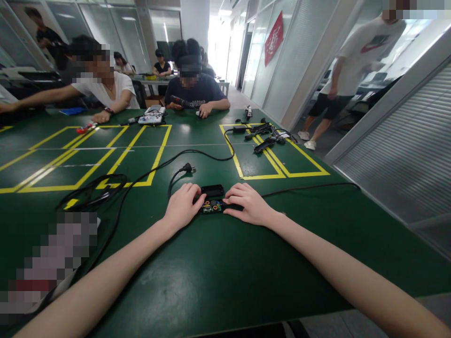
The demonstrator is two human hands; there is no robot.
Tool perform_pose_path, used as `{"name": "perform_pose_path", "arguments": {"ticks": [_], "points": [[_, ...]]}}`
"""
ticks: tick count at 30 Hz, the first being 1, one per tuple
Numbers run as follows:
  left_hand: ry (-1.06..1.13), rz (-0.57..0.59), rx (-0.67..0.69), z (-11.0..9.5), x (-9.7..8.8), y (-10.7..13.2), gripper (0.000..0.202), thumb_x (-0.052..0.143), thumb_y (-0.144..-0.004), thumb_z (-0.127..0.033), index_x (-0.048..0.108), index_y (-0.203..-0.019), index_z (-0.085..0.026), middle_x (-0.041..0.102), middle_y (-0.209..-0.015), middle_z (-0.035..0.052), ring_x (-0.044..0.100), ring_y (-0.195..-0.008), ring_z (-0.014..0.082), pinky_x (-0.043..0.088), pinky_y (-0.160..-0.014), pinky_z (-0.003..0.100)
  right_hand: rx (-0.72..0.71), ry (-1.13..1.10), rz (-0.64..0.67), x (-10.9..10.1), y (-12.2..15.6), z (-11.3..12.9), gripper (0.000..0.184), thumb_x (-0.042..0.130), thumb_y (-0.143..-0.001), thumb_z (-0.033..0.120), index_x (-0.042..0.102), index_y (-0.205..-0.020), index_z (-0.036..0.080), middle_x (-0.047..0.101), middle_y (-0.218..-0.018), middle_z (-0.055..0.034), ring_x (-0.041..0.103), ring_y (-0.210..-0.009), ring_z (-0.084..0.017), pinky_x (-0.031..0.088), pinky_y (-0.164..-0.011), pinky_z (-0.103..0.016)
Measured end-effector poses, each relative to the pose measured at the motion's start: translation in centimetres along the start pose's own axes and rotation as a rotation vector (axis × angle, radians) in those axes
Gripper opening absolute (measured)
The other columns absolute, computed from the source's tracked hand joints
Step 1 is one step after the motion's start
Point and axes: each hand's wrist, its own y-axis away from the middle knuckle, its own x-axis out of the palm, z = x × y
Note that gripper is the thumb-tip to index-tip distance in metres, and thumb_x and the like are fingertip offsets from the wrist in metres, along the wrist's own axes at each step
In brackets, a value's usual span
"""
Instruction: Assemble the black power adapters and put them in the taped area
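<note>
An opened black power adapter [212, 209] lies on the table between my hands, its circuit board with copper-coloured coils facing up. Just behind it sits the other black half-shell [212, 189], hollow side up. My left hand [182, 205] grips the adapter's left end, thumb by the board and fingers curled. At the opposite end, my right hand [249, 203] closes thumb and fingers around the edge, where a thin black cable [310, 188] runs off to the right. A black mains plug [188, 167] on a short cord rests beyond my left hand.
A long black cable [197, 151] crosses the green table, with a coil [93, 190] at left. Yellow tape [162, 150] marks rectangles. Black parts [264, 136] lie at back right. A blurred-out object [56, 258] is at near left. People sit across; one stands at right.
</note>
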Motion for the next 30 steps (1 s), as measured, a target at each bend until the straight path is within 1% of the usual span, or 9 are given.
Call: {"name": "perform_pose_path", "arguments": {"ticks": [3, 6, 10, 13, 16, 18, 21, 24, 30], "points": [[-0.009, -0.001, 0.004, 0.1, 0.1, -0.1, 0.021, 0.053, -0.101, -0.031, 0.067, -0.112, -0.019, 0.068, -0.104, 0.0085, 0.062, -0.098, 0.0252, 0.051, -0.085, 0.037, 0.030, -0.021, -0.039, 0.1, 0.0, 0.3, 0.019, 0.066, -0.097, 0.035, 0.072, -0.094, 0.019, 0.073, -0.100, -0.0091, 0.062, -0.092, -0.024, 0.048, -0.081, -0.040], [-0.010, 0.048, 0.042, 0.3, 0.2, -0.1, 0.032, 0.049, -0.102, -0.028, 0.067, -0.128, -0.021, 0.070, -0.118, 0.0104, 0.061, -0.111, 0.0281, 0.052, -0.093, 0.043, 0.117, 0.013, -0.076, 0.5, 0.0, 0.4, 0.024, 0.062, -0.099, 0.036, 0.073, -0.109, 0.017, 0.070, -0.101, -0.0109, 0.062, -0.091, -0.024, 0.050, -0.081, -0.040], [0.058, 0.077, 0.081, 0.7, 0.3, -0.1, 0.030, 0.047, -0.102, -0.026, 0.073, -0.116, -0.022, 0.072, -0.121, 0.0083, 0.061, -0.114, 0.0268, 0.052, -0.096, 0.044, 0.209, 0.072, -0.047, 1.1, 0.1, 0.0, 0.038, 0.059, -0.101, 0.038, 0.068, -0.131, 0.018, 0.068, -0.112, -0.0138, 0.061, -0.101, -0.027, 0.052, -0.089, -0.045], [0.129, 0.063, 0.093, 0.8, 0.2, -0.1, 0.027, 0.048, -0.101, -0.026, 0.074, -0.100, -0.021, 0.074, -0.115, 0.0084, 0.064, -0.109, 0.0256, 0.053, -0.095, 0.043, 0.177, 0.024, -0.004, 1.3, 0.2, -0.1, 0.037, 0.057, -0.102, 0.036, 0.067, -0.133, 0.017, 0.068, -0.124, -0.0156, 0.060, -0.114, -0.029, 0.052, -0.096, -0.048], [0.208, 0.024, 0.080, 0.7, 0.0, -0.2, 0.022, 0.050, -0.099, -0.027, 0.070, -0.093, -0.021, 0.073, -0.108, 0.0073, 0.065, -0.105, 0.0238, 0.054, -0.094, 0.040, 0.150, -0.035, 0.011, 1.2, 0.3, -0.1, 0.034, 0.055, -0.103, 0.034, 0.069, -0.130, 0.019, 0.070, -0.126, -0.0149, 0.062, -0.115, -0.029, 0.052, -0.098, -0.050], [0.274, 0.013, 0.062, 0.5, -0.1, -0.2, 0.017, 0.052, -0.097, -0.027, 0.068, -0.092, -0.021, 0.071, -0.104, 0.0058, 0.066, -0.099, 0.0216, 0.055, -0.090, 0.036, 0.141, -0.078, 0.005, 1.0, 0.3, 0.0, 0.031, 0.055, -0.103, 0.032, 0.071, -0.127, 0.020, 0.072, -0.124, -0.0140, 0.064, -0.114, -0.028, 0.053, -0.098, -0.050], [0.384, 0.013, 0.025, 0.4, -0.2, -0.2, 0.011, 0.056, -0.093, -0.027, 0.065, -0.094, -0.020, 0.068, -0.099, 0.0042, 0.065, -0.080, 0.0168, 0.055, -0.072, 0.029, 0.161, -0.166, -0.024, 0.8, 0.3, 0.1, 0.029, 0.057, -0.101, 0.030, 0.073, -0.123, 0.020, 0.073, -0.122, -0.0139, 0.066, -0.112, -0.028, 0.054, -0.098, -0.050], [0.489, 0.002, -0.029, 0.3, -0.5, -0.2, 0.011, 0.059, -0.089, -0.026, 0.064, -0.097, -0.019, 0.067, -0.095, 0.0038, 0.063, -0.071, 0.0145, 0.053, -0.062, 0.026, 0.247, -0.337, -0.087, 0.9, 0.3, 0.4, 0.027, 0.058, -0.099, 0.026, 0.075, -0.119, 0.021, 0.073, -0.123, -0.0130, 0.068, -0.113, -0.026, 0.056, -0.099, -0.046], [0.586, -0.009, -0.074, 0.3, -0.8, -0.3, 0.022, 0.063, -0.086, -0.025, 0.066, -0.107, -0.018, 0.070, -0.091, 0.0036, 0.065, -0.069, 0.0149, 0.055, -0.065, 0.028, 0.529, -0.765, -0.172, 1.5, 0.1, 0.7, 0.043, 0.062, -0.092, 0.023, 0.065, -0.134, 0.021, 0.074, -0.118, -0.0091, 0.075, -0.089, -0.017, 0.062, -0.085, -0.035]]}}
